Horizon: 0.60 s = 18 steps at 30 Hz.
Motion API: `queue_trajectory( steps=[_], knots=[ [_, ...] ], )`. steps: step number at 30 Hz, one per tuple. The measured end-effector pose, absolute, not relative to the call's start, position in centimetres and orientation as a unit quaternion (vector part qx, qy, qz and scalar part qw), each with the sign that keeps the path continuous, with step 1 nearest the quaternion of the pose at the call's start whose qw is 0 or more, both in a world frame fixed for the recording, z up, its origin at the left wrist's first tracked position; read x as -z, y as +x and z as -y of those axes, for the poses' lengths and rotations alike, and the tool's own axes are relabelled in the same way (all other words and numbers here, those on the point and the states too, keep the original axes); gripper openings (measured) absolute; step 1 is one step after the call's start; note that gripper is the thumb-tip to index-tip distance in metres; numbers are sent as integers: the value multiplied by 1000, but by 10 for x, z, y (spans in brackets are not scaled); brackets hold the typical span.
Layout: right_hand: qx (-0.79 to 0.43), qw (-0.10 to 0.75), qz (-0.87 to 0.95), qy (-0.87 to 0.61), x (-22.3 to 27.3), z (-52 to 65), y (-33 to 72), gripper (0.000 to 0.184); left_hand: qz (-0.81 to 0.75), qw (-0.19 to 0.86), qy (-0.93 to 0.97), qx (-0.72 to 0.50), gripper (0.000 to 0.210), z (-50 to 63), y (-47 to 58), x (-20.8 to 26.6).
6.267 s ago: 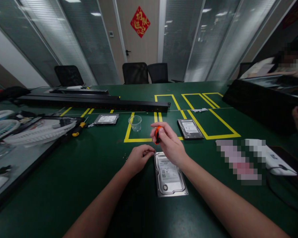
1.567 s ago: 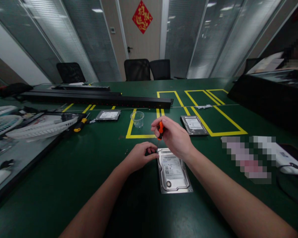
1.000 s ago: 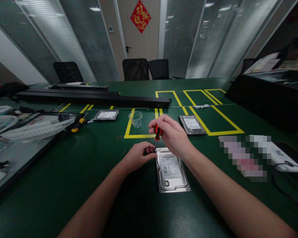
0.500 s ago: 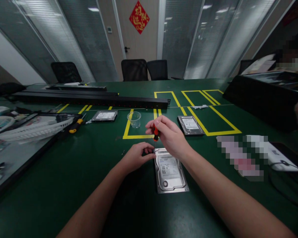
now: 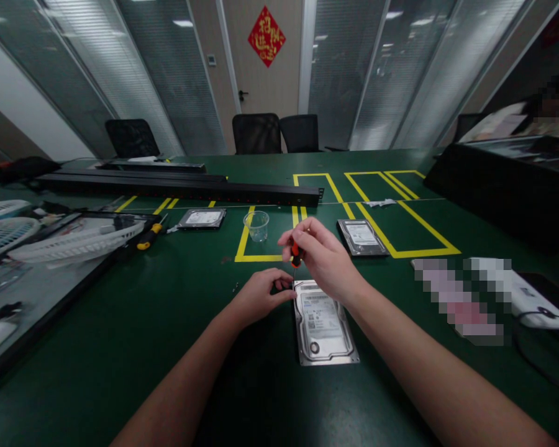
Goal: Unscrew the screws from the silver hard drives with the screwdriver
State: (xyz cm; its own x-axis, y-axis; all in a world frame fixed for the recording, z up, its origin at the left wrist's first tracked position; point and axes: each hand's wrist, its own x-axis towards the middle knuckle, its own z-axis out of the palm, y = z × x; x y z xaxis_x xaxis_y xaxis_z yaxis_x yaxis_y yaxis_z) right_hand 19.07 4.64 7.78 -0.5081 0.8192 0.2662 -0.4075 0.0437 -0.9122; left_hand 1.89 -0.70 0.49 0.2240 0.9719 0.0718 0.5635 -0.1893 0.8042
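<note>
A silver hard drive [image 5: 326, 329] with a white label lies flat on the green table in front of me. My right hand [image 5: 323, 254] is closed around the red and black handle of a screwdriver [image 5: 296, 254]. Its thin shaft points down at the drive's far left corner; the tip is too small to make out. At that same corner my left hand [image 5: 268, 290] has its fingers curled, thumb and fingertips against the drive's edge. A few tiny bits, perhaps screws, [image 5: 235, 287] lie left of my left hand.
Beyond my hands stand a clear plastic cup [image 5: 257, 227] and two more hard drives, one at left [image 5: 202, 218], one at right [image 5: 362, 237]. A yellow-black screwdriver [image 5: 149, 237] lies left. Long black bars [image 5: 190, 187] cross the back. A person [image 5: 498, 121] is behind a black case [image 5: 489, 186].
The whole view has shifted slightly, so things sit a little further right in the picture. Both hands keep their places at the drive's corner, the screwdriver still in my right hand.
</note>
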Motion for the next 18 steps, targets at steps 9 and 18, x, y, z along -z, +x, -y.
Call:
queue_trajectory(
  steps=[9,18],
  knots=[
    [-669,465,556,-167,-77,-48,188,26,-542,334,707,-307,27,6,18,-1],
    [-682,463,544,-155,-78,-46,186,23,-547,325,711,-299,25,7,18,-4]
  ],
)
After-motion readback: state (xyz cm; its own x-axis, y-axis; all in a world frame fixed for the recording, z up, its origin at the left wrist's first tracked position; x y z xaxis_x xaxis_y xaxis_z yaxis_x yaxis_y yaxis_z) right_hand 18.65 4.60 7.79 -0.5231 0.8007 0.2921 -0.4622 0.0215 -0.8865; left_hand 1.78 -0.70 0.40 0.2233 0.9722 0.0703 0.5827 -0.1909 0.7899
